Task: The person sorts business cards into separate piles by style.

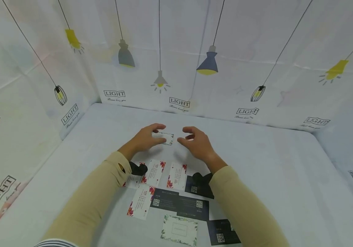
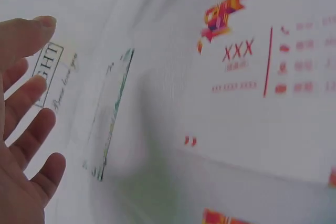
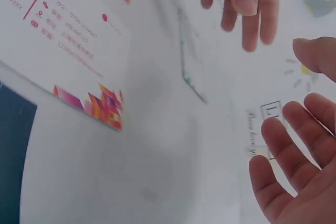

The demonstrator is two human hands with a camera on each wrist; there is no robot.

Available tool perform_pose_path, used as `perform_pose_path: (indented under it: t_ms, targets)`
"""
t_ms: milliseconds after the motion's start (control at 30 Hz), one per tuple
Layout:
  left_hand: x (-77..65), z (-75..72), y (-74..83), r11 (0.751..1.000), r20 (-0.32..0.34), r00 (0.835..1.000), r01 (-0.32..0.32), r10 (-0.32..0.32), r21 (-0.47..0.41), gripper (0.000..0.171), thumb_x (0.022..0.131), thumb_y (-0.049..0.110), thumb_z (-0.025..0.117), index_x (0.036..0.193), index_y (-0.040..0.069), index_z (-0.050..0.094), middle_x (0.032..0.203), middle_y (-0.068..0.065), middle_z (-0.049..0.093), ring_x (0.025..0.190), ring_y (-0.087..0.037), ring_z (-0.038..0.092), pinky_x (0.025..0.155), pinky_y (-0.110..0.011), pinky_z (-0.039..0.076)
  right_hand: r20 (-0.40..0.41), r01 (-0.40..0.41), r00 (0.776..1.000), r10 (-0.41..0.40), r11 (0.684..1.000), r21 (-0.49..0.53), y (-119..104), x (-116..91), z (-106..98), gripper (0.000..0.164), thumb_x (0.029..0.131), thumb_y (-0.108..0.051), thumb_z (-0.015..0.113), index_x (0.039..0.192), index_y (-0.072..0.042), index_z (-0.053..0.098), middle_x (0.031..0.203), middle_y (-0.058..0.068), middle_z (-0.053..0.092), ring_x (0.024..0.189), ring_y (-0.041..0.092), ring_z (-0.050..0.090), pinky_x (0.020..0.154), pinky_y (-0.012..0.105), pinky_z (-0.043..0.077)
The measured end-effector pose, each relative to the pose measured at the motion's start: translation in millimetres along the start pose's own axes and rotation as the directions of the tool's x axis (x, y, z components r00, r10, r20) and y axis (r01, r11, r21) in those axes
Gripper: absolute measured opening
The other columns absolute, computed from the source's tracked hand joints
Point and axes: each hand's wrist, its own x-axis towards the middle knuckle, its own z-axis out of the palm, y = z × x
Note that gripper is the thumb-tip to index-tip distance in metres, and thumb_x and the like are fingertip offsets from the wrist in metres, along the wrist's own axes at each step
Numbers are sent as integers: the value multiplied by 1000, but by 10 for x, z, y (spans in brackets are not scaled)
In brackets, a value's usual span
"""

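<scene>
Appears to be a makeshift booth, within premises of undeterminable kind. Screened from nine through twelve to three o'clock by creased sheeting printed with hanging lamps and "LIGHT" lettering. Furnished towards six o'clock with a white-covered table.

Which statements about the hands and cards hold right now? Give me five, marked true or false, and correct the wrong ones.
1. The left hand holds nothing. True.
2. In the head view, the far leafy card shows partly hidden by the left hand. True.
3. The right hand is pinching the far leafy card. False: it holds nothing, and its thumb and fingers are apart.
4. The near leafy card stands on edge. False: it lies flat on the table.
5. The dark card beside the near leafy card bears a QR code. True.
</scene>
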Motion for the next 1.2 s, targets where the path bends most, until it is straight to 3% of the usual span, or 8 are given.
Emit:
perform_pose_path:
  t_ms: [267,567,667,900,1200]
  targets:
    - [-60,226,289,992,60,991,-121,122,-22,57,94,29,71,146,17,51,143,1,54,128,-21,47,106,-48,37,-37,-9,999,9,1000,-20,69,-274,-386,57,93,-35,71,142,-11,54,140,10,55,124,30,53,92,51,50]
    - [-174,467,579,976,161,963,-214,217,-41,54,92,32,73,142,21,54,140,7,55,120,-16,50,99,-43,43,-68,-27,997,20,994,-105,385,-825,-741,53,94,-32,71,139,-7,56,133,20,59,118,39,55,91,54,48]
    - [-192,537,643,965,196,945,-252,261,-70,54,93,31,72,143,18,54,142,1,55,122,-19,50,99,-45,42,-80,-20,997,10,992,-128,502,-1004,-794,52,94,-30,71,137,-4,56,133,20,59,116,38,57,93,55,45]
    - [-167,765,685,956,273,916,-274,292,-106,54,94,32,69,143,15,53,142,-5,53,125,-24,49,92,-43,44,-107,-66,993,52,990,-124,788,-1272,-854,53,95,-32,69,138,-3,56,133,20,58,116,37,57,91,56,47]
    - [-73,996,734,951,334,891,-299,308,-79,53,95,33,68,144,17,54,142,2,54,123,-18,50,93,-39,45,-97,-226,972,213,963,-148,935,-1455,-850,62,91,-40,74,138,-5,55,123,22,61,112,39,58,85,53,47]
